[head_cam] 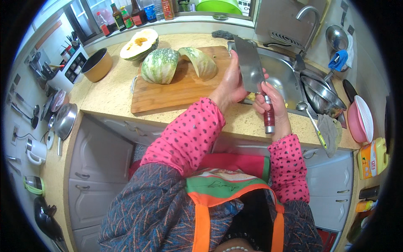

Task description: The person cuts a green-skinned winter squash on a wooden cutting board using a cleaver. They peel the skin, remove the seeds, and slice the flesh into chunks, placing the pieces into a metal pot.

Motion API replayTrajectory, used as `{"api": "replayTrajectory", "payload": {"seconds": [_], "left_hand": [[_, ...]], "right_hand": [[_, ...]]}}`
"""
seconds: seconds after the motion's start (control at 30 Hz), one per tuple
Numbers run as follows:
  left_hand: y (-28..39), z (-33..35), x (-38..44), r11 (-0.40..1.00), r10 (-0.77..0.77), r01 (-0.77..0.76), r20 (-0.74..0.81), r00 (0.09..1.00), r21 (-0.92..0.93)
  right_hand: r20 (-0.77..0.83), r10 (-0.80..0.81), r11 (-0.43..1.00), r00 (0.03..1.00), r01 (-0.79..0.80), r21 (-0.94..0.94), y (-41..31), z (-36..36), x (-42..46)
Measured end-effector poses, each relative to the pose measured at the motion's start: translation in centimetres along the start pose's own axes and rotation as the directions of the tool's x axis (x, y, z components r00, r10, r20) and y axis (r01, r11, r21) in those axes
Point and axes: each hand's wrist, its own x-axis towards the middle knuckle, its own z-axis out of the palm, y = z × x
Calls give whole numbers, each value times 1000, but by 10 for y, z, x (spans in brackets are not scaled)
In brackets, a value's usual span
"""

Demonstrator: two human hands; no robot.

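Note:
My right hand (pixel 273 102) grips the red-brown handle of a cleaver (pixel 251 67), its broad blade raised at the near left corner of the sink. My left hand (pixel 234 80) is at the blade's left side, palm towards it with the thumb up; whether it touches the steel is hard to tell. On the wooden cutting board (pixel 163 99) lie two pieces of green-skinned squash, a thick chunk (pixel 160 66) and a curved, hollowed piece (pixel 201 64). A squash half (pixel 140 45) rests cut face up behind the board's left corner, seeds and pulp showing.
A steel sink (pixel 277 69) with yellowish scraps is right of the board, with a faucet (pixel 310 19) behind. Steel bowls (pixel 324 94), a spoon (pixel 315 126) and a grey cloth (pixel 329 134) are to its right. A yellow pot (pixel 97 65) stands left; bottles (pixel 118 19) line the sill.

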Motion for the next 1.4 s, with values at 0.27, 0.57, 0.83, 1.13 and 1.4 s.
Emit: {"api": "replayTrajectory", "payload": {"seconds": [0.27,0.57,0.83,1.13,1.4], "left_hand": [[19,-4,15,933,148,-111,-82,986,341],[80,-71,85,-799,248,270,-116,962,537],[64,-84,108,-699,194,308,-244,950,645],[57,-28,24,-486,318,-260,446,837,835],[151,-73,-126,-724,674,413,439,593,553]], "right_hand": [[-214,-177,982,961,187,27,-22,-74,-31],[-315,-148,983,938,174,54,-20,-53,-51],[-290,-222,973,931,230,-7,-13,-41,-44],[-324,-178,963,929,232,137,-15,-71,-42],[-247,-162,953,955,217,213,-13,-105,-39]]}}
